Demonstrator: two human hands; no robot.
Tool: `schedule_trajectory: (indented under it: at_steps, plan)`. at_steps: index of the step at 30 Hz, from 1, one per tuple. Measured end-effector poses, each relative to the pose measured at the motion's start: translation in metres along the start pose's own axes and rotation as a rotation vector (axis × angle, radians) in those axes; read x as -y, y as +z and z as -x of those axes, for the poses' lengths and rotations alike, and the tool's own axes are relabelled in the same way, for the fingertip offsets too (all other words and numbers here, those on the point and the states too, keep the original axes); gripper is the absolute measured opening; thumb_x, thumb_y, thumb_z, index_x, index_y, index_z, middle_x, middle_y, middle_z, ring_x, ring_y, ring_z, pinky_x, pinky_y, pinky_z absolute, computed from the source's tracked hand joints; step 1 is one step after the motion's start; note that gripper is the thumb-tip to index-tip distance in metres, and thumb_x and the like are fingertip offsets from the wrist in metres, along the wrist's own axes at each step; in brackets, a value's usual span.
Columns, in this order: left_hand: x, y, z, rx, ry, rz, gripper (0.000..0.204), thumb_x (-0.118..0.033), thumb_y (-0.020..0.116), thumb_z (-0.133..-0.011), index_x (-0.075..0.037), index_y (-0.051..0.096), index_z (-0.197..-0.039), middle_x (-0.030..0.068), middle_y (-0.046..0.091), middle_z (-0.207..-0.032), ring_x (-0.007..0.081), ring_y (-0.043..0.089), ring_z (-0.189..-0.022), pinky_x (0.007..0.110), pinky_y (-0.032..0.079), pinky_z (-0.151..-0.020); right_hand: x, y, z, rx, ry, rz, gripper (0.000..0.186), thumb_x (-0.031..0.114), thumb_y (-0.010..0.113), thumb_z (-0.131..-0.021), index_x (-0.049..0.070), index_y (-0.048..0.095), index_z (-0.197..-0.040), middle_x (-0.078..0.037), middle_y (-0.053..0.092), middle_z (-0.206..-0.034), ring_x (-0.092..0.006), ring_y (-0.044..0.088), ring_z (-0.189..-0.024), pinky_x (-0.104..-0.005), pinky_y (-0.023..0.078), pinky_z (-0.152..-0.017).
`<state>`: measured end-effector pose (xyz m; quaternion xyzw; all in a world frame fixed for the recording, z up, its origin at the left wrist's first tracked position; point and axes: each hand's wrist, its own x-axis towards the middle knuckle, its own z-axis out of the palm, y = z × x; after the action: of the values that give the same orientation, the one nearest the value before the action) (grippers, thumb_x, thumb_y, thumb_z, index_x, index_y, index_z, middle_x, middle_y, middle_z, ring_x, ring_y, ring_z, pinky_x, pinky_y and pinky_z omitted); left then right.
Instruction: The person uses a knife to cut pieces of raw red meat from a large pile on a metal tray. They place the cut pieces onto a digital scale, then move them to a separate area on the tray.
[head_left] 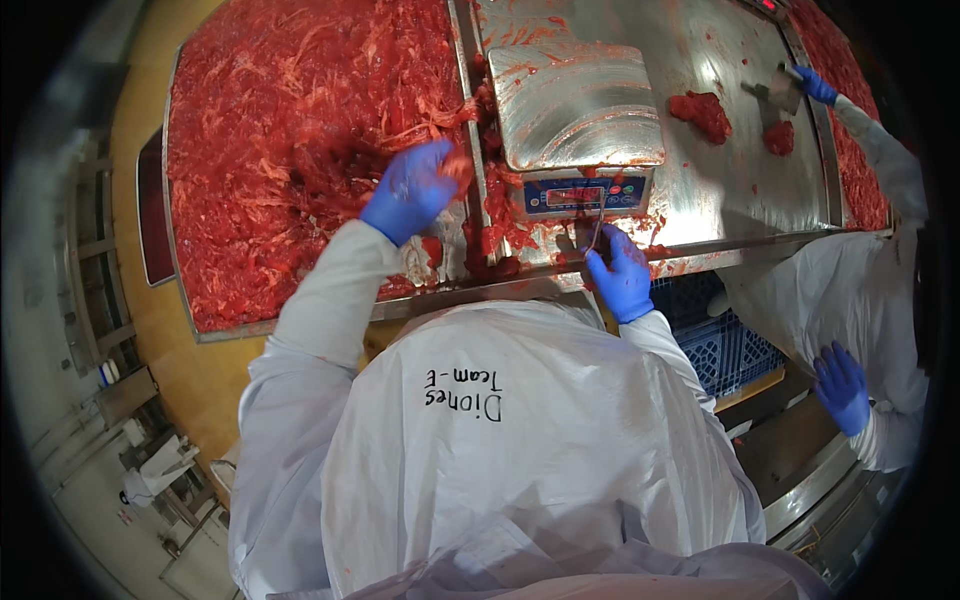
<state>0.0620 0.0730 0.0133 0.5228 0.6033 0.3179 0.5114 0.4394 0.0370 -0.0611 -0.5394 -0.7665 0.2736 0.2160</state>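
Note:
My left hand (410,190), in a blue glove and smeared by motion, is at the right edge of a big spread of red raw meat (300,120). A blurred piece of raw meat (457,167) shows at its fingertips, seemingly gripped. My right hand (624,274), also blue-gloved, is closed on a thin metal tool (598,226), seen nearly edge-on, so its kind is unclear. That tool rises in front of the blue panel of a weighing scale (580,110). The scale's steel platform is streaked with red and carries no piece of meat.
Meat scraps (500,230) lie along the divider left of the scale. Two meat lumps (703,116) rest on the steel table (735,195). At right, a co-worker's gloved hand (820,86) holds a metal tool; their other hand (842,388) hangs lower. Blue crates (725,340) stand below the edge.

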Motion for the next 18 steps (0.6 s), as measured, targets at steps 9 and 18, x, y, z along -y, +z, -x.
schedule_trajectory:
  at_steps: [9,18]
  plan:
    - [-0.190,0.031,-0.050,0.148,0.544,0.180,0.038,-0.004,0.064,-0.089,0.003,0.065,-0.126,0.0080,0.073,-0.105,0.0146,0.070,-0.095,0.029,0.057,-0.083,0.010,-0.008,-0.003,0.045,0.101,-0.101,0.052,0.026,0.074,-0.092,0.001,0.062,-0.136,-0.020,0.074,-0.111,-0.0360,0.073,-0.098,-0.0433,0.058,-0.089]
    - [-0.080,-0.007,-0.093,-0.116,0.594,-0.734,0.051,-0.019,0.078,-0.084,-0.008,0.066,-0.132,0.0245,0.060,-0.138,0.0418,0.057,-0.129,0.045,0.048,-0.111,0.028,-0.030,-0.012,0.163,0.278,-0.697,0.036,0.014,0.069,-0.098,0.002,0.065,-0.131,-0.010,0.073,-0.115,-0.0179,0.071,-0.104,-0.0331,0.057,-0.091]
